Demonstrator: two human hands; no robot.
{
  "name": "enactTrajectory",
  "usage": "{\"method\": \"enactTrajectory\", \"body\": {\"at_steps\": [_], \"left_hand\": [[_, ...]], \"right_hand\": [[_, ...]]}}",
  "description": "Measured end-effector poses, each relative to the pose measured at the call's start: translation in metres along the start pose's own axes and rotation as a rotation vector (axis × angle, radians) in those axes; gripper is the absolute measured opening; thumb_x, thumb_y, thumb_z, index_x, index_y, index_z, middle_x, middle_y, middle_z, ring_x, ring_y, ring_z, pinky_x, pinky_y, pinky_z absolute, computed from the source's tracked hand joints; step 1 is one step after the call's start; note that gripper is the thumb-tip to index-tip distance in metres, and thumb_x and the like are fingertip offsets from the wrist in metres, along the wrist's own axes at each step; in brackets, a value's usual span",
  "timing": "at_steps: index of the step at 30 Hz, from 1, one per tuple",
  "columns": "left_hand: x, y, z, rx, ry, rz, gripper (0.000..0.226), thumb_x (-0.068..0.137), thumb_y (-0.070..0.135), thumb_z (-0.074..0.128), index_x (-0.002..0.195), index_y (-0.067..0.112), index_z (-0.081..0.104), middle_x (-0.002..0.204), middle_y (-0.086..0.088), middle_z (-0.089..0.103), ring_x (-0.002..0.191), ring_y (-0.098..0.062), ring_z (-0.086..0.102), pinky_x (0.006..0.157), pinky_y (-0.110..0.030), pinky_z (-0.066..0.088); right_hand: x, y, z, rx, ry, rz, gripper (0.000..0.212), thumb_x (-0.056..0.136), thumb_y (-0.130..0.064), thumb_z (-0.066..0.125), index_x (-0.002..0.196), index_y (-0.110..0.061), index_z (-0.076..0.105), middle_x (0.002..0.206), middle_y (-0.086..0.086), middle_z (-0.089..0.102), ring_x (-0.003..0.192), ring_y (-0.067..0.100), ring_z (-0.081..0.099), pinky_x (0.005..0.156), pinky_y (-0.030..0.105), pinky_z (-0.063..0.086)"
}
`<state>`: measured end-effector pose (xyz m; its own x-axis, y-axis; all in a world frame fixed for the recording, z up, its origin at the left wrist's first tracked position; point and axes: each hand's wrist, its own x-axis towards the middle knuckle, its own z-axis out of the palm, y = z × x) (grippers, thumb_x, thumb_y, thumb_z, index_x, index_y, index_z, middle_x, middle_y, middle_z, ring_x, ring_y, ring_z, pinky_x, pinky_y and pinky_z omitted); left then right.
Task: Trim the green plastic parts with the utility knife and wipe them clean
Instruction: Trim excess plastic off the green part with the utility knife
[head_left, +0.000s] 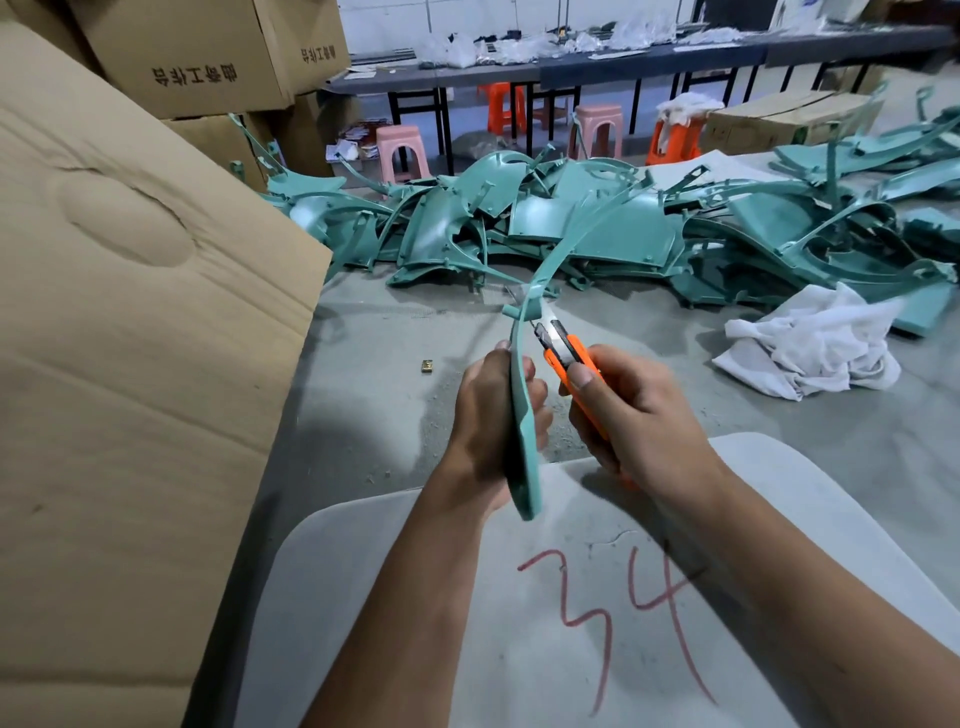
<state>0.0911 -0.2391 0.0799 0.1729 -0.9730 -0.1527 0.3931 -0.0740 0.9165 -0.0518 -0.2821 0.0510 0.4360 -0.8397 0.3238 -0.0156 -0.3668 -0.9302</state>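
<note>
Both hands work mid-trim: left hand (493, 415) grips a curved green part (524, 426), right hand (634, 415) clasps the utility knife (566, 353); untrimmed pile (571, 223) at twelve o'clock, cloth (810, 348) unused at two.

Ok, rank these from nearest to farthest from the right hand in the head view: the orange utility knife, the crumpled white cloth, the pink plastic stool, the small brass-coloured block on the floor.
1. Orange utility knife: gripped in the right hand itself.
2. Small brass-coloured block: on the floor, left of both hands.
3. Crumpled white cloth: on the floor to the right.
4. Pink plastic stool: far back, by the tables.

Block and cloth are close to call.
</note>
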Motion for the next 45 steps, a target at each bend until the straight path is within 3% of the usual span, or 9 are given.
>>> {"method": "enactTrajectory", "body": {"at_steps": [7, 11, 17, 21, 26, 30, 36, 41, 45], "left_hand": [[0.010, 0.003, -0.019, 0.094, 0.258, 0.171, 0.036, 0.105, 0.019, 0.033, 0.072, 0.014, 0.046, 0.050, 0.003, 0.045, 0.041, -0.011, 0.044, 0.040, -0.016, 0.036], [0.014, 0.003, -0.039, 0.362, 0.485, 0.501, 0.037, 0.101, 0.035, 0.037, 0.070, 0.020, 0.050, 0.062, 0.012, 0.053, 0.069, -0.016, 0.046, 0.065, -0.034, 0.038], [0.005, -0.001, -0.035, 0.576, 0.513, 0.856, 0.036, 0.105, 0.034, 0.032, 0.070, 0.027, 0.040, 0.062, 0.017, 0.050, 0.057, -0.004, 0.040, 0.054, -0.030, 0.034], [0.005, -0.001, -0.036, 0.583, 0.416, 0.898, 0.036, 0.105, 0.032, 0.032, 0.073, 0.019, 0.042, 0.064, 0.013, 0.046, 0.059, -0.003, 0.039, 0.053, -0.035, 0.034], [0.008, 0.000, -0.035, 0.464, 0.481, 0.768, 0.036, 0.103, 0.035, 0.033, 0.071, 0.025, 0.046, 0.063, 0.016, 0.050, 0.061, -0.007, 0.042, 0.056, -0.028, 0.035], [0.012, 0.000, -0.034, 0.286, 0.397, 0.552, 0.039, 0.108, 0.028, 0.033, 0.079, 0.015, 0.055, 0.072, -0.001, 0.056, 0.071, -0.022, 0.048, 0.064, -0.032, 0.038], [0.007, -0.001, -0.015, 0.078, 0.119, 0.186, 0.034, 0.108, 0.019, 0.030, 0.077, 0.014, 0.044, 0.048, 0.005, 0.040, 0.035, -0.003, 0.037, 0.035, -0.012, 0.030], [0.001, 0.002, -0.005, -0.034, 0.049, 0.050, 0.036, 0.107, 0.019, 0.026, 0.073, 0.016, 0.036, 0.041, 0.005, 0.034, 0.027, -0.006, 0.032, 0.031, -0.012, 0.027], [0.000, 0.003, -0.003, -0.065, -0.044, -0.006, 0.036, 0.105, 0.018, 0.021, 0.071, 0.018, 0.032, 0.042, 0.004, 0.029, 0.030, -0.008, 0.025, 0.031, -0.014, 0.021]], "right_hand": [[0.001, -0.009, -0.021, 0.570, -0.157, 0.057, 0.030, 0.100, -0.032, 0.053, 0.092, -0.004, 0.058, 0.057, 0.015, 0.044, 0.034, 0.015, 0.033, 0.036, 0.020, 0.032], [0.006, -0.004, -0.026, 0.481, -0.105, 0.017, 0.032, 0.104, -0.033, 0.049, 0.092, -0.003, 0.055, 0.056, 0.014, 0.045, 0.035, 0.016, 0.033, 0.036, 0.022, 0.031], [-0.002, -0.007, -0.011, 0.540, -0.362, 0.052, 0.034, 0.101, -0.040, 0.058, 0.088, -0.008, 0.059, 0.056, 0.015, 0.044, 0.034, 0.015, 0.033, 0.038, 0.019, 0.035], [-0.006, -0.008, -0.008, 0.320, -0.269, 0.053, 0.037, 0.102, -0.034, 0.053, 0.093, 0.002, 0.055, 0.057, 0.016, 0.038, 0.037, 0.013, 0.030, 0.038, 0.016, 0.026], [-0.008, -0.013, -0.008, 0.213, -0.064, -0.061, 0.033, 0.106, -0.030, 0.047, 0.088, -0.002, 0.048, 0.058, 0.013, 0.042, 0.042, 0.020, 0.032, 0.039, 0.024, 0.027], [-0.009, -0.014, -0.004, 0.013, -0.033, -0.291, 0.030, 0.109, -0.027, 0.046, 0.087, -0.007, 0.052, 0.060, 0.000, 0.045, 0.045, 0.023, 0.040, 0.044, 0.030, 0.033], [-0.003, -0.008, -0.003, -0.177, 0.114, -0.331, 0.027, 0.109, -0.030, 0.047, 0.086, -0.016, 0.053, 0.060, -0.010, 0.048, 0.048, 0.019, 0.043, 0.047, 0.036, 0.034], [-0.006, -0.012, 0.003, -0.245, 0.167, -0.415, 0.024, 0.109, -0.024, 0.046, 0.086, -0.020, 0.048, 0.059, -0.005, 0.050, 0.049, 0.017, 0.046, 0.046, 0.030, 0.035], [-0.003, -0.010, 0.004, -0.376, 0.224, -0.378, 0.027, 0.110, -0.027, 0.045, 0.086, -0.015, 0.050, 0.059, 0.005, 0.051, 0.051, 0.026, 0.048, 0.047, 0.043, 0.036]]}}
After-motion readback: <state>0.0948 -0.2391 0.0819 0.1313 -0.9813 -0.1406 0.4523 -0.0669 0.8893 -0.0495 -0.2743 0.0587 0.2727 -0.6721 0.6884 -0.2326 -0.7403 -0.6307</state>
